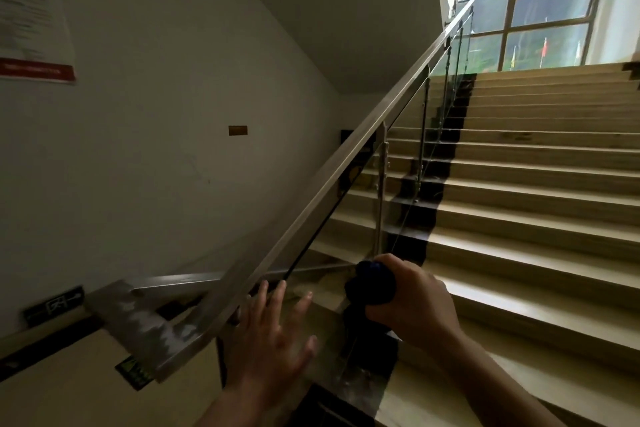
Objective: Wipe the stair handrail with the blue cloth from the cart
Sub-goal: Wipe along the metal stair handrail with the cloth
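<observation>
Head view: left hand [273, 333] has its fingers spread and holds nothing, just right of the handrail [346, 158] at its lower end. Right hand [412, 302] grips the bunched blue cloth [372, 284], further right of the handrail and apart from it. Stairs [536, 184] rise right of the handrail.

Left hand [273, 340]: bare, with slender fingers [263, 291] and short nails, pale at the tips, slightly blurred. Right hand [412, 302]: bare, seen from the back, knuckles and wrist bone marked. Left forearm [235, 406] and right forearm [491, 374]: bare down to the lower frame edge, slim, dimly lit.
</observation>
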